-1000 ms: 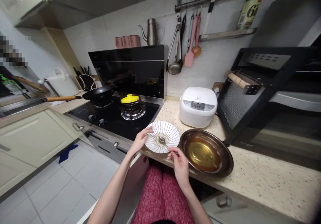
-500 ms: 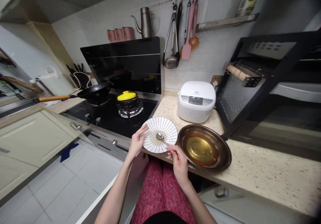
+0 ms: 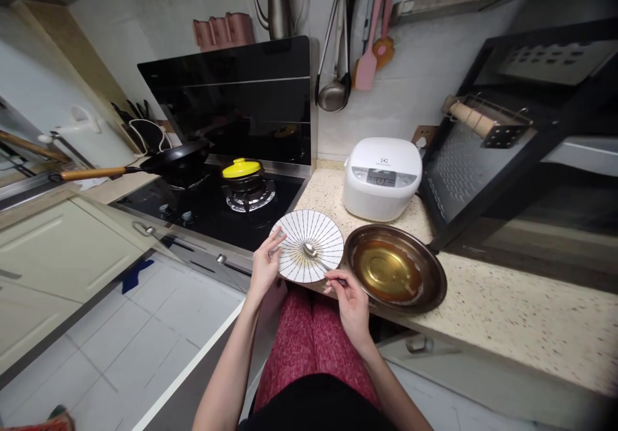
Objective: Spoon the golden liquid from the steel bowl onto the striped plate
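Observation:
A white plate (image 3: 332,234) with dark radiating stripes lies at the counter's front edge, beside the stove. My left hand (image 3: 265,265) grips its left rim, fingers over the top. A metal spoon (image 3: 310,251) rests with its bowl near the plate's middle, its handle slanting toward me. Between thumb and fingers, my right hand (image 3: 351,302) pinches the end of that handle, just off the plate's lower right rim. Close on the right sits a wide brown metal basin (image 3: 437,276) with a shallow layer of liquid, its side almost touching the plate.
Behind the plate stands a white rice cooker (image 3: 381,190). A small pot with a yellow lid (image 3: 241,169) and a black wok (image 3: 178,159) sit on the stove. A dark oven (image 3: 541,219) fills the right side. A drawer (image 3: 193,363) is pulled out at my left.
The view has tilted down slightly, so things sit higher in the picture. My hands keep hold of the plate and the spoon, and the spoon has shifted little.

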Action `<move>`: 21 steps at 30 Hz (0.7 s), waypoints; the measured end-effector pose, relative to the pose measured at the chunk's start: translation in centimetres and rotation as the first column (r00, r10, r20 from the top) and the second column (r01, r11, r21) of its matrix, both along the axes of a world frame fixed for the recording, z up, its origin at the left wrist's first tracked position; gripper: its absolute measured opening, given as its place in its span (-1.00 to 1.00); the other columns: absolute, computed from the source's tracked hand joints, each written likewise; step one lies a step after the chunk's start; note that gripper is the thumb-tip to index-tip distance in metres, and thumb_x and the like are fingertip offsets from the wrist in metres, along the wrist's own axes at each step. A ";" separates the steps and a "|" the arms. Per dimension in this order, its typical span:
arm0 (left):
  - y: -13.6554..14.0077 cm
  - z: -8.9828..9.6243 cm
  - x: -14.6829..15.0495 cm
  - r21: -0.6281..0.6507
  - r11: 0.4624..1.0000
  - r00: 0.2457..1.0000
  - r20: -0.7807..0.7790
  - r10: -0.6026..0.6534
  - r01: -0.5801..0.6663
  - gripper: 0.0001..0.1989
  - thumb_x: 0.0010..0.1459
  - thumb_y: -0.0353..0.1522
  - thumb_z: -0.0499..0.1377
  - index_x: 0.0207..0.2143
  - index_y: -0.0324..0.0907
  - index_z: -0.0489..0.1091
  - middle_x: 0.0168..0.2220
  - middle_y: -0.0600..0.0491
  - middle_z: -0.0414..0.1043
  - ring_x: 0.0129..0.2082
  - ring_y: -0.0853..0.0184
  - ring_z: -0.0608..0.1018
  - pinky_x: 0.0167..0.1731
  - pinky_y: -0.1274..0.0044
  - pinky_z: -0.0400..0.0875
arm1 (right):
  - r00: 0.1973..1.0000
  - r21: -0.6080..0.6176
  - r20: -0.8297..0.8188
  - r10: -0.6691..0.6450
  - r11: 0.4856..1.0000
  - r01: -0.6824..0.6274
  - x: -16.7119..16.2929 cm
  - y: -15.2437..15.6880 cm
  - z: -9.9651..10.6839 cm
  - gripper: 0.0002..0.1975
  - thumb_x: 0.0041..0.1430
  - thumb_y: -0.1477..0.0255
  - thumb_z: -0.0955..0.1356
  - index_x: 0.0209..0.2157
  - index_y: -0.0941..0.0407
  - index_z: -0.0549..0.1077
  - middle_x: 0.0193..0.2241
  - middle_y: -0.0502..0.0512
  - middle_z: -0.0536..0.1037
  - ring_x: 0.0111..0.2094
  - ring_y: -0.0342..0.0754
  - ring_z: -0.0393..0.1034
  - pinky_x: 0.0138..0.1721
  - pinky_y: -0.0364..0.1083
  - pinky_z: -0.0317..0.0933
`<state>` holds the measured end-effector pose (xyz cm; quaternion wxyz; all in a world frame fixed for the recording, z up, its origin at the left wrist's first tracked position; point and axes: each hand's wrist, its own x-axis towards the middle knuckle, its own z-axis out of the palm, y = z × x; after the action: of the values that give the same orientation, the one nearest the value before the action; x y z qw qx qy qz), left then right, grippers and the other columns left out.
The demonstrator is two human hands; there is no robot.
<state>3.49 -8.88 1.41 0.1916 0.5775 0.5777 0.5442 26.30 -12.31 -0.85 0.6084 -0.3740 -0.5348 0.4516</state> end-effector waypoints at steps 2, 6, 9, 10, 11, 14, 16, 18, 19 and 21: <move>-0.3 -0.1 0.2 0.013 1.000 1.000 -0.001 0.010 -0.010 -0.63 0.29 -0.42 0.14 0.08 -0.09 0.60 0.32 -0.02 0.40 0.38 0.10 0.39 0.44 0.17 0.20 | 1.000 -0.011 -0.014 0.005 1.000 -0.006 0.1 -0.1 -0.1 -0.80 0.31 0.25 0.42 -0.22 0.08 0.60 -0.30 0.08 0.63 -0.47 -0.13 0.51 -0.37 -0.12 0.52; -0.8 -0.3 0.6 0.023 0.999 0.999 -0.003 0.034 -0.034 -0.61 0.29 -0.45 0.13 0.09 -0.07 0.59 0.33 0.00 0.40 0.39 0.11 0.38 0.44 0.18 0.19 | 0.999 -0.015 -0.039 0.010 1.000 -0.011 0.0 -0.1 -0.5 -0.78 0.30 0.25 0.42 -0.13 0.07 0.61 -0.19 0.13 0.63 -0.44 -0.13 0.51 -0.37 -0.10 0.54; -1.1 -0.2 0.8 0.024 0.999 0.999 -0.002 0.036 -0.036 -0.61 0.30 -0.46 0.12 0.10 -0.08 0.59 0.33 0.00 0.39 0.39 0.11 0.38 0.44 0.16 0.19 | 0.999 -0.016 -0.039 0.007 1.000 -0.008 -0.2 0.0 -0.9 -0.77 0.30 0.25 0.42 -0.10 0.07 0.61 -0.13 0.15 0.63 -0.45 -0.13 0.52 -0.37 -0.07 0.57; -1.1 -0.2 0.8 0.027 0.999 0.999 0.000 0.036 -0.036 -0.61 0.30 -0.46 0.12 0.10 -0.09 0.59 0.33 -0.01 0.39 0.39 0.11 0.38 0.44 0.16 0.19 | 0.999 -0.017 -0.035 0.006 1.000 -0.007 -0.3 0.0 -1.0 -0.77 0.30 0.25 0.42 -0.10 0.07 0.61 -0.12 0.15 0.63 -0.46 -0.14 0.52 -0.36 -0.06 0.57; -1.1 -0.2 0.9 0.031 0.999 0.999 0.001 0.038 -0.038 -0.61 0.30 -0.45 0.12 0.09 -0.09 0.59 0.33 -0.01 0.39 0.39 0.11 0.38 0.44 0.16 0.20 | 0.999 -0.016 -0.032 0.004 1.000 -0.005 -0.3 0.0 -1.0 -0.78 0.30 0.25 0.42 -0.13 0.07 0.62 -0.12 0.15 0.63 -0.46 -0.14 0.52 -0.36 -0.06 0.58; -1.2 -0.2 1.0 0.042 0.998 0.999 -0.009 0.052 -0.052 -0.61 0.30 -0.46 0.11 0.08 -0.08 0.59 0.33 0.01 0.40 0.38 0.13 0.39 0.43 0.19 0.23 | 1.000 0.001 -0.027 -0.010 1.000 0.010 -0.2 -0.2 -1.0 -0.80 0.32 0.27 0.40 -0.24 0.08 0.63 -0.14 0.15 0.64 -0.47 -0.13 0.53 -0.36 -0.04 0.58; -1.3 -0.2 1.1 0.047 0.997 0.998 -0.021 0.059 -0.058 -0.60 0.30 -0.46 0.10 0.08 -0.08 0.59 0.32 0.02 0.41 0.38 0.14 0.40 0.42 0.21 0.25 | 0.999 0.025 -0.013 -0.030 0.999 0.030 0.0 -0.4 -0.8 -0.79 0.33 0.28 0.39 -0.30 0.08 0.63 -0.18 0.14 0.64 -0.46 -0.11 0.53 -0.36 -0.03 0.58; -1.4 -0.3 1.1 0.052 0.997 0.998 -0.027 0.061 -0.060 -0.60 0.30 -0.47 0.09 0.08 -0.08 0.59 0.32 0.02 0.41 0.38 0.15 0.40 0.42 0.20 0.25 | 0.998 0.058 0.021 -0.053 0.997 0.052 0.3 -0.7 -0.6 -0.78 0.34 0.29 0.37 -0.32 0.07 0.62 -0.23 0.14 0.65 -0.43 -0.09 0.53 -0.38 -0.04 0.56; -1.4 -0.3 1.2 0.054 0.997 0.998 -0.028 0.063 -0.061 -0.59 0.30 -0.47 0.09 0.08 -0.08 0.59 0.33 0.03 0.40 0.38 0.15 0.40 0.43 0.20 0.24 | 0.997 0.077 0.041 -0.060 0.995 0.057 0.5 -0.8 -0.5 -0.77 0.35 0.29 0.36 -0.33 0.06 0.61 -0.24 0.14 0.64 -0.40 -0.07 0.53 -0.38 -0.05 0.55; -1.5 -0.2 1.3 0.053 0.996 0.997 -0.029 0.068 -0.066 -0.59 0.29 -0.48 0.09 0.09 -0.08 0.59 0.33 0.03 0.40 0.39 0.15 0.38 0.44 0.20 0.22 | 0.995 0.115 0.072 -0.064 0.992 0.056 0.8 -0.9 -0.2 -0.76 0.37 0.30 0.34 -0.34 0.05 0.61 -0.26 0.15 0.64 -0.34 -0.03 0.54 -0.39 -0.05 0.53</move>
<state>4.74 -10.42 1.18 0.1492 0.5708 0.5852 0.5564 27.08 -13.26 -1.06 0.6213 -0.3718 -0.5706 0.3876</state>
